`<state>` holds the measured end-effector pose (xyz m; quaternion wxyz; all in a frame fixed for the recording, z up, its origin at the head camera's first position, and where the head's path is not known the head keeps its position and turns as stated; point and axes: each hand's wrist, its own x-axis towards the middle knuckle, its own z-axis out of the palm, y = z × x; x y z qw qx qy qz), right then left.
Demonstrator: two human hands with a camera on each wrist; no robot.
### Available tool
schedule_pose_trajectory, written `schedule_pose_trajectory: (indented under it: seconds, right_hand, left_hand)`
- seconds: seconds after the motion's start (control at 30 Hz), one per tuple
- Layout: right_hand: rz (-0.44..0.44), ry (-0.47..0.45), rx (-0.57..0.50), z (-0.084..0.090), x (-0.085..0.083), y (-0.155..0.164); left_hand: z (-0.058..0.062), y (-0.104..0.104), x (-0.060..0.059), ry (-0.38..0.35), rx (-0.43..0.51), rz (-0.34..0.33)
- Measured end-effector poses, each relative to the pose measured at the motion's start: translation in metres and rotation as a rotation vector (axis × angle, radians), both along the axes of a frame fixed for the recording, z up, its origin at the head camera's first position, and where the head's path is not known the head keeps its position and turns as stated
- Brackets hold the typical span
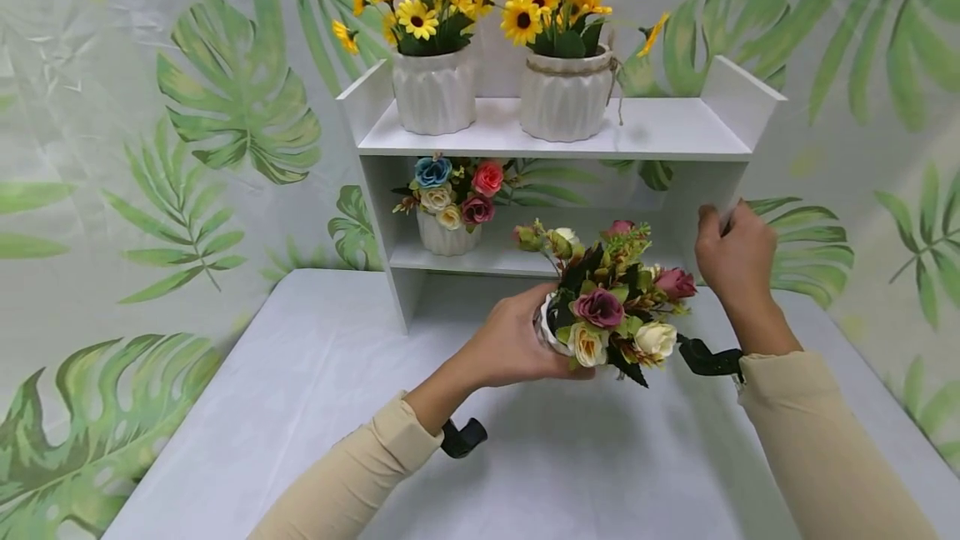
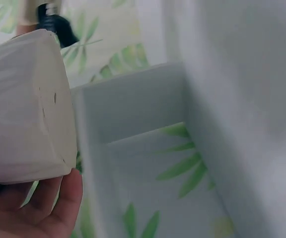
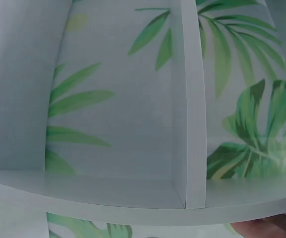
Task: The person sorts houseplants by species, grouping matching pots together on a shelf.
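A white table (image 1: 315,407) carries a white shelf unit (image 1: 678,136) with two levels and raised side panels, set against a backdrop (image 1: 112,132) printed with large green leaves. On the top level stand two white ribbed pots of yellow sunflowers, side by side: the left sunflower pot (image 1: 434,92) is plain, and the right sunflower pot (image 1: 566,96) has twine tied round its rim. On the lower level, toward the left end, sits a small white pot of roses (image 1: 447,233) in blue, pink, cream and dark purple. The leaf print shows through the open back of the shelf.
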<state>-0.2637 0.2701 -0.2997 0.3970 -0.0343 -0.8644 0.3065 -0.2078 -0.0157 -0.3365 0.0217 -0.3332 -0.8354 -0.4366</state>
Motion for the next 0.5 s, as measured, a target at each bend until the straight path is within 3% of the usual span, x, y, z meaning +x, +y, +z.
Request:
schedule_pose_trajectory:
  seconds: [0.1,0.27,0.5]
  right_hand:
    - [0.011,-0.011,-0.015,0.000,0.001,-0.001]
    - [0.006,0.016,0.000,-0.001,0.000,-0.002]
    - [-0.002,0.047,0.031,0.000,-0.001,0.001]
  left_hand:
    - [0.012,0.001,-0.001,0.028,0.004,0.032]
    - [0.026,0.002,-0.008,-0.002,0.034,0.084]
    - [0.040,0.011,-0.035,-0.033,0.058,0.166]
